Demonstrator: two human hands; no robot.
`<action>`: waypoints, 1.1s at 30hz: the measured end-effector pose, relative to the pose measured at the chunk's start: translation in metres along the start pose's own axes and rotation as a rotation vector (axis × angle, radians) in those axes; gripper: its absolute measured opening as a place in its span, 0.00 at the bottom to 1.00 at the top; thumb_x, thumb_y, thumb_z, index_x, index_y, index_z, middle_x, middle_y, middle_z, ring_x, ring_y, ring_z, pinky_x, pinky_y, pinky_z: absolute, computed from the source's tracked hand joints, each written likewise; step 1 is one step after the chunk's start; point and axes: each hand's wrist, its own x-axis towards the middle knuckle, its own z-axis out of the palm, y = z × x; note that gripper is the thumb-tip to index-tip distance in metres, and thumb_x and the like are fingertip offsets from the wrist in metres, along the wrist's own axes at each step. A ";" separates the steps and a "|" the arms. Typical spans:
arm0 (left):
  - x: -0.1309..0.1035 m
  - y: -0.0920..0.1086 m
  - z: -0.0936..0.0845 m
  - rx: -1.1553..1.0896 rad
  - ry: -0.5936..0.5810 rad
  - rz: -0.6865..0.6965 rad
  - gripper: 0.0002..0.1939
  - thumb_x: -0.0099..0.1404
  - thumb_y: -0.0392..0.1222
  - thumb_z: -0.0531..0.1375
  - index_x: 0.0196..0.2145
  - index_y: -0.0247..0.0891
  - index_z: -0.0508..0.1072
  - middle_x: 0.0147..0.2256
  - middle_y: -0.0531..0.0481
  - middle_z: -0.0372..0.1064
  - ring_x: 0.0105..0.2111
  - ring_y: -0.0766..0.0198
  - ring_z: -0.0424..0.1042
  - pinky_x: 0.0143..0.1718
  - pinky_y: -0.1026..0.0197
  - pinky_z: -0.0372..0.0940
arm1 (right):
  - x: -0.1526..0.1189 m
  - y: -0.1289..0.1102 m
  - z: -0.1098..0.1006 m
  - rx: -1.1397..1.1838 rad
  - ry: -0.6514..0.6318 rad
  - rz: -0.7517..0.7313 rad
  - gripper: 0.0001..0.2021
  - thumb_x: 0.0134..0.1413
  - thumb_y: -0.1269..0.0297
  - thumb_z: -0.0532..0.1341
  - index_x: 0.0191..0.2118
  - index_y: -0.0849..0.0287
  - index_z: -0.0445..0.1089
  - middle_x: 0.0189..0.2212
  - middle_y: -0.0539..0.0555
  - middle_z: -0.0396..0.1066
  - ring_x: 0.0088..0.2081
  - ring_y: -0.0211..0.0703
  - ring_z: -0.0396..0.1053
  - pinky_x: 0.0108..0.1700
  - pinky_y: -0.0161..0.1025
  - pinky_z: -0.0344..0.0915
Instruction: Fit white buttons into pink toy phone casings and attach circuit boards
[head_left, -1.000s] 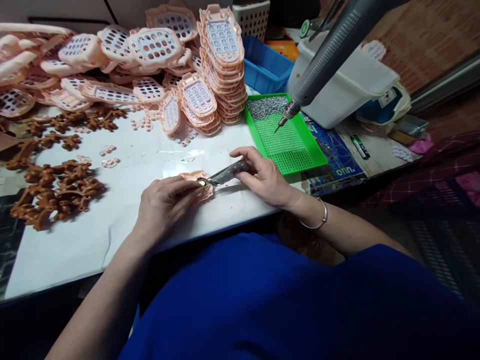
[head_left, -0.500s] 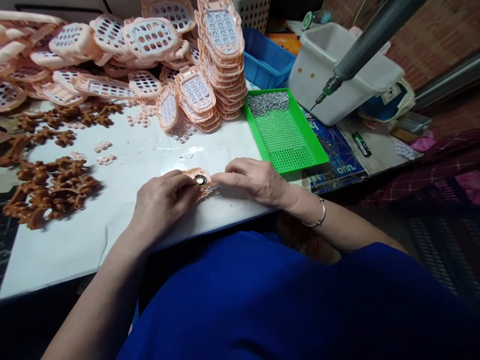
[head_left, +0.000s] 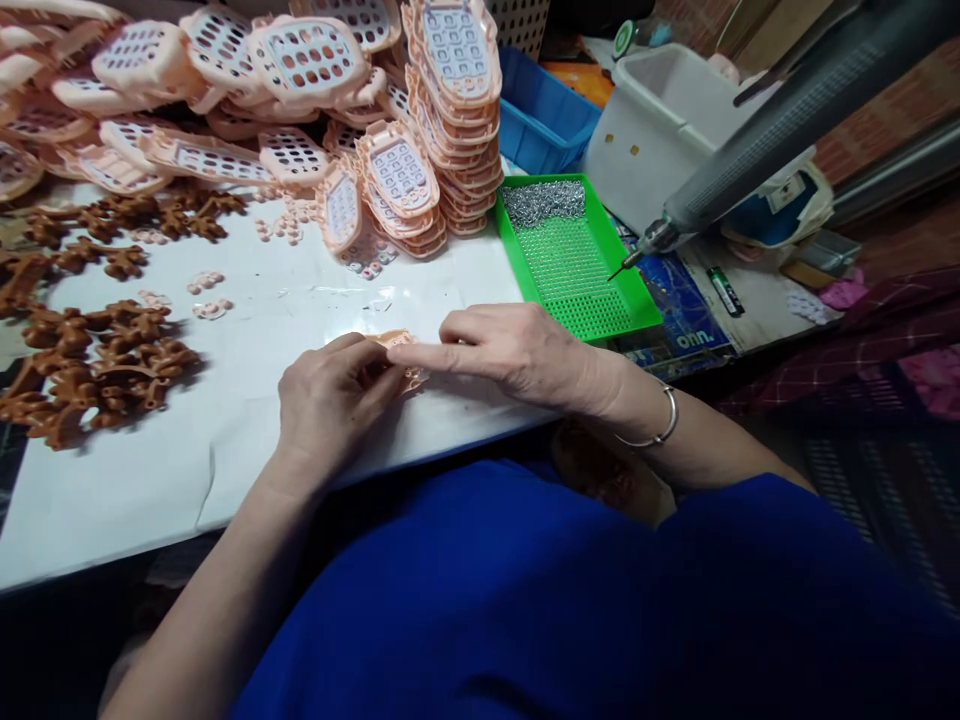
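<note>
A small peach plastic casing (head_left: 397, 337) lies on the white table covering between my hands, mostly hidden by fingers. My left hand (head_left: 324, 398) is closed on its left side, thumb and fingers bent around the edge. Across the top reaches the straight index finger of my right hand (head_left: 529, 355), its tip touching the casing close to the left fingertips. The other right fingers are curled back and appear to hold nothing. The round dark speaker-like part in the casing is now covered by my fingers.
An electric screwdriver (head_left: 679, 220) hangs over the green tray (head_left: 649, 315) of screws (head_left: 544, 203). Stacked peach casings (head_left: 457, 110) with keypads stand behind. Brown plastic parts (head_left: 112, 365) lie left. Blue (head_left: 551, 120) and white (head_left: 637, 160) bins are at the back right.
My right index finger has moved left over the casing and hides the round part that showed before. The hanging screwdriver appears lower and nearer. The view has shifted slightly.
</note>
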 end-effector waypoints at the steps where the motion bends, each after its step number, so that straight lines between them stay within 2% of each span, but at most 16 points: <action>1: -0.001 0.000 0.001 -0.009 0.008 0.006 0.12 0.59 0.49 0.57 0.25 0.40 0.73 0.26 0.52 0.70 0.23 0.65 0.65 0.27 0.60 0.56 | 0.001 0.002 0.001 0.057 -0.009 0.040 0.18 0.66 0.70 0.47 0.59 0.56 0.57 0.33 0.49 0.66 0.33 0.32 0.62 0.35 0.30 0.58; 4: -0.002 -0.001 0.000 -0.020 0.007 0.035 0.11 0.60 0.48 0.58 0.27 0.40 0.74 0.26 0.52 0.70 0.24 0.65 0.66 0.27 0.61 0.58 | 0.009 0.013 0.004 0.255 -0.035 0.193 0.16 0.62 0.70 0.51 0.56 0.62 0.57 0.34 0.50 0.68 0.35 0.34 0.65 0.37 0.31 0.59; 7: -0.001 -0.003 -0.001 0.003 0.004 0.076 0.11 0.61 0.47 0.58 0.27 0.40 0.75 0.26 0.52 0.69 0.23 0.66 0.66 0.27 0.61 0.58 | 0.020 0.023 0.005 0.424 -0.064 0.334 0.12 0.57 0.73 0.53 0.47 0.62 0.61 0.35 0.50 0.68 0.34 0.34 0.65 0.40 0.33 0.61; 11: -0.002 -0.007 0.000 0.047 -0.004 0.176 0.12 0.63 0.47 0.56 0.29 0.40 0.75 0.27 0.51 0.70 0.23 0.65 0.66 0.28 0.60 0.59 | 0.029 0.028 0.013 0.739 0.022 0.506 0.09 0.51 0.74 0.58 0.39 0.62 0.61 0.36 0.50 0.67 0.35 0.33 0.63 0.41 0.34 0.64; 16: -0.010 -0.013 0.000 0.120 0.053 0.327 0.12 0.66 0.45 0.54 0.33 0.42 0.77 0.29 0.48 0.70 0.28 0.61 0.68 0.32 0.57 0.59 | 0.025 0.024 0.032 1.255 0.065 0.684 0.13 0.49 0.74 0.59 0.42 0.61 0.58 0.33 0.50 0.68 0.34 0.32 0.66 0.37 0.32 0.68; 20: -0.017 -0.013 -0.003 0.247 0.061 0.436 0.13 0.68 0.46 0.54 0.35 0.42 0.77 0.30 0.46 0.70 0.30 0.58 0.68 0.33 0.56 0.58 | 0.021 0.019 0.044 1.508 0.057 0.745 0.15 0.48 0.76 0.58 0.42 0.60 0.58 0.33 0.51 0.70 0.34 0.33 0.68 0.34 0.30 0.69; 23: -0.020 -0.012 -0.003 0.387 0.060 0.482 0.13 0.68 0.45 0.53 0.36 0.43 0.77 0.31 0.45 0.70 0.33 0.55 0.67 0.34 0.55 0.58 | 0.023 0.015 0.048 1.575 0.056 0.763 0.13 0.52 0.76 0.56 0.43 0.61 0.57 0.35 0.52 0.71 0.34 0.33 0.69 0.35 0.30 0.70; 28: -0.024 -0.015 0.001 0.475 0.152 0.597 0.10 0.67 0.42 0.55 0.40 0.41 0.76 0.33 0.42 0.71 0.32 0.53 0.66 0.32 0.53 0.59 | 0.027 0.012 0.051 1.503 0.052 0.726 0.10 0.59 0.75 0.52 0.45 0.58 0.55 0.35 0.50 0.70 0.34 0.31 0.69 0.37 0.29 0.69; 33: -0.025 -0.016 -0.003 0.404 0.076 0.494 0.10 0.67 0.42 0.54 0.43 0.44 0.73 0.40 0.43 0.72 0.40 0.50 0.67 0.36 0.51 0.61 | 0.028 0.012 0.056 1.435 0.021 0.674 0.13 0.62 0.70 0.52 0.52 0.58 0.55 0.28 0.46 0.67 0.26 0.30 0.63 0.28 0.27 0.64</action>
